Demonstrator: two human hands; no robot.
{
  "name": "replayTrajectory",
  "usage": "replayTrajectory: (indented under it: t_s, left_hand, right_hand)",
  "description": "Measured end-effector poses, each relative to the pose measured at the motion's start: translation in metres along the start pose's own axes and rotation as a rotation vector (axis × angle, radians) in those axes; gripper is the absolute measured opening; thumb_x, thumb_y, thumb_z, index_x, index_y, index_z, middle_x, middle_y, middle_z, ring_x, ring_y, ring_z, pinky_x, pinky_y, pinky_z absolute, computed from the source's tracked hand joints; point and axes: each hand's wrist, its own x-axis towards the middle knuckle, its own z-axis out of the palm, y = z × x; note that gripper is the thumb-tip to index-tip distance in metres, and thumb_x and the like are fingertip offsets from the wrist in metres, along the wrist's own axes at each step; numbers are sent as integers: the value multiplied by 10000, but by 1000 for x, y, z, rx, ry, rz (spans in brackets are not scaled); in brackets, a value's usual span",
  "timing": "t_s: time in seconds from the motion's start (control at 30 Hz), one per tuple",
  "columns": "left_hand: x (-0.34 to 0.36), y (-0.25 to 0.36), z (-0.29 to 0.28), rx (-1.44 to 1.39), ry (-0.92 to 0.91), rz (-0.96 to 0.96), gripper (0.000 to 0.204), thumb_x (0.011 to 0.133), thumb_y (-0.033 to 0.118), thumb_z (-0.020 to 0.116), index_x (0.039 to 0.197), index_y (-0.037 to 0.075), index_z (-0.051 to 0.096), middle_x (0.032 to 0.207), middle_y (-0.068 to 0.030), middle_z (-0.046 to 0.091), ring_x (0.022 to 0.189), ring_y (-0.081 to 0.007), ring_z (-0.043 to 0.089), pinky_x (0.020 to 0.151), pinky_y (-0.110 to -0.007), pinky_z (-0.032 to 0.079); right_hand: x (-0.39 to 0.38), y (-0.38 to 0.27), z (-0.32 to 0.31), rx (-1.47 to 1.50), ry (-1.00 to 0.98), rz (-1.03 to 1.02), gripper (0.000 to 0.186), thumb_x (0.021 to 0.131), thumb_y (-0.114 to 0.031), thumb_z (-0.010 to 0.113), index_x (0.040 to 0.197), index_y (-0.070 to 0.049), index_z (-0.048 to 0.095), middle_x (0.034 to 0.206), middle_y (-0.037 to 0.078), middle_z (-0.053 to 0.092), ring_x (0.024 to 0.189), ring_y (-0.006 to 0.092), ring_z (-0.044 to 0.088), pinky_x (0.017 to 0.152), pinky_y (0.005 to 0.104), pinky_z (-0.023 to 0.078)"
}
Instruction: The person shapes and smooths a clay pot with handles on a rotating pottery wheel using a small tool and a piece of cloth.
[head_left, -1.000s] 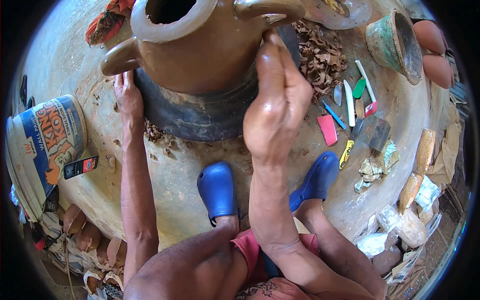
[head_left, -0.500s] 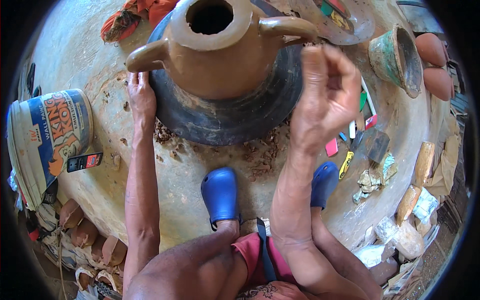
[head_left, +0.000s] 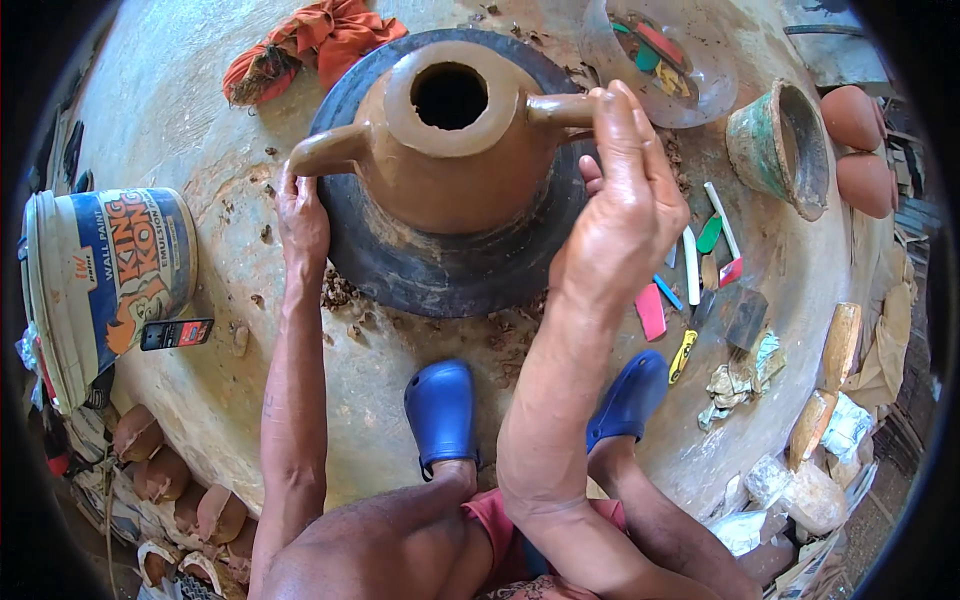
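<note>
A brown clay jar (head_left: 450,200) with a round dark mouth and two side handles stands on a black round wheel head (head_left: 440,285). Its surface looks wet and smooth. My left hand (head_left: 303,225) is raised beside the wheel's left edge, with its fingers at the end of the left handle (head_left: 328,152). That handle covers the fingertips, so their grip is unclear. At the right handle (head_left: 558,110), my right hand (head_left: 630,190) has its upper fingers stretched out against the handle's end, while the lower ones are bent beneath.
Left stands a paint bucket (head_left: 120,270) beside a phone (head_left: 177,334). An orange cloth (head_left: 325,45) lies behind. Toward the right are a plastic basin (head_left: 710,90), a green-brown pot (head_left: 765,150), small tools including a yellow knife (head_left: 683,357), and crumpled paper (head_left: 735,385). Blue clogs (head_left: 440,410) are below the wheel.
My right hand, blurred and curled before, now has straighter fingers against the right handle. The view has shifted so the jar sits lower and slightly right. My left hand stays by the left handle.
</note>
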Motion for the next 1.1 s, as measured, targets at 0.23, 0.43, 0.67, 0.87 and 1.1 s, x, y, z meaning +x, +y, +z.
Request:
replayTrajectory:
  t_s: [0.23, 0.43, 0.67, 0.87, 1.1]
  left_hand:
    - [7, -11, 5, -105, -9, 54, 361, 1162, 208, 525, 1432, -5, 634, 1284, -110, 729, 1196, -174, 657, 1070, -322, 495]
    - [10, -17, 9, -133, 38, 110, 416, 1164, 290, 519, 1427, -10, 637, 1263, -153, 748, 1191, -214, 678, 1077, -358, 508]
    - [-3, 11, 3, -30, 79, 1, 423, 1128, 317, 584, 1396, -1, 660, 1252, -200, 757, 1162, -264, 712, 1030, -393, 542]
    - [6, 1, 14, -77, 69, 10, 411, 1103, 337, 604, 1376, 38, 679, 1201, -247, 770, 1136, -371, 748, 970, -439, 567]
    - [9, 13, 7, -32, 30, 42, 431, 1122, 336, 586, 1389, 6, 666, 1179, -197, 775, 1085, -250, 731, 983, -372, 552]
  right_hand:
    - [16, 18, -31, -322, 95, 69, 426, 1096, -360, 667, 1283, 8, 770, 1200, 75, 777, 1093, 151, 695, 888, 306, 485]
    - [-19, 25, -8, -221, -29, -173, 514, 1165, -339, 495, 1488, 43, 609, 1448, 156, 672, 1353, 269, 609, 1078, 403, 467]
    - [-30, 57, -15, 152, -15, 224, 803, 1114, -613, 499, 1557, 56, 506, 1559, 185, 568, 1486, 283, 477, 1206, 479, 346]
    - [-13, 67, -48, -197, -225, 107, 928, 1115, -693, 384, 1627, 80, 397, 1663, 227, 459, 1508, 336, 469, 1269, 470, 308]
    - [-20, 94, -52, -204, -285, -29, 844, 1166, -610, 304, 1577, 110, 467, 1597, 242, 534, 1456, 309, 527, 1240, 438, 369]
